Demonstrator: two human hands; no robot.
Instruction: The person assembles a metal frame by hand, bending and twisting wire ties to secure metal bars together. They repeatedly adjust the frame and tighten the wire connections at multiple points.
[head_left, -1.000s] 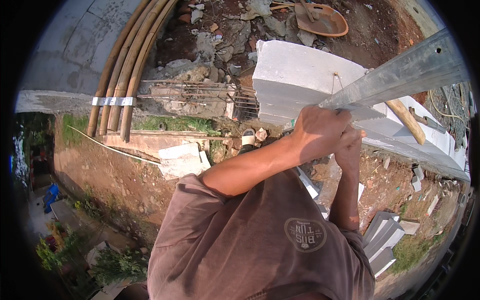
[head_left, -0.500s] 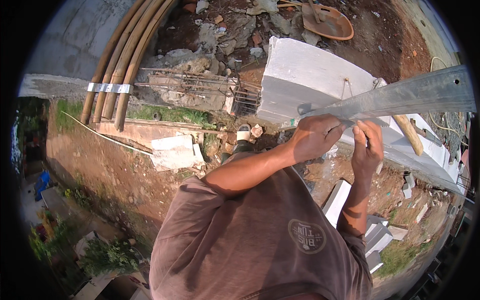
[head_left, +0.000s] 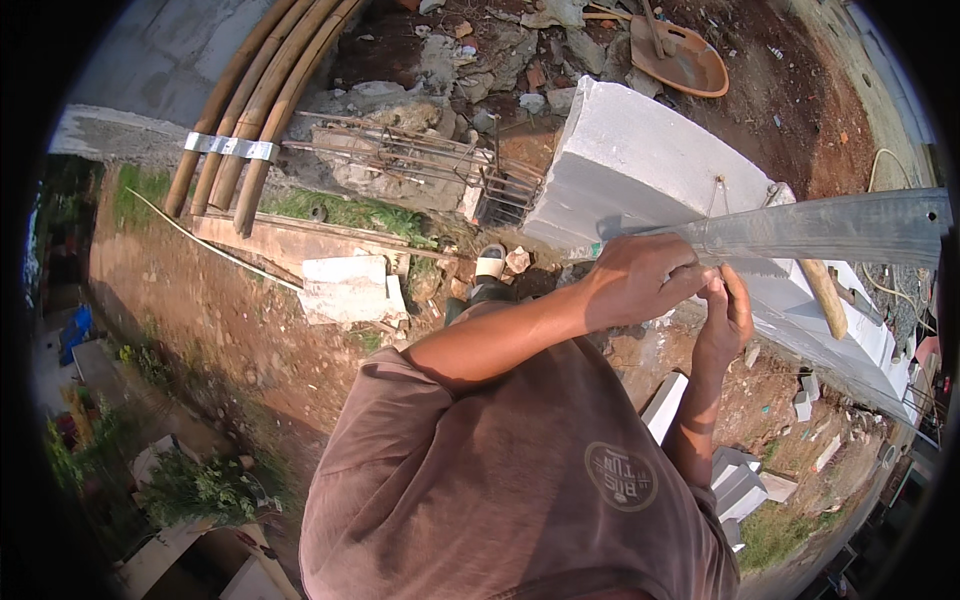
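Observation:
My left hand (head_left: 645, 275) reaches across to the right, its thumb and fingers pinched together. Close against it, my right hand (head_left: 725, 320) is raised with its fingertips pinched too. What lies between the fingertips is too small to make out. Just beyond them a long grey metal bar (head_left: 830, 228) extends to the right, with a small hole near its end. Behind the bar stands a wall of white blocks (head_left: 640, 150). A thin cord (head_left: 712, 200) hangs from a small peg on that wall, down toward my hands.
Bamboo poles (head_left: 235, 165) bound with a pale strip stand at upper left, near rusty rebar (head_left: 420, 160). An orange wheelbarrow tray (head_left: 690, 65) lies beyond the wall. A wooden stick (head_left: 825, 300) leans right of my hands. White block pieces (head_left: 735, 480) and a pale board (head_left: 345, 290) lie on the dirt.
The view has shifted slightly. My hands stay together in a pinch, a little closer to each other, and the metal bar sits lower in view at its right end.

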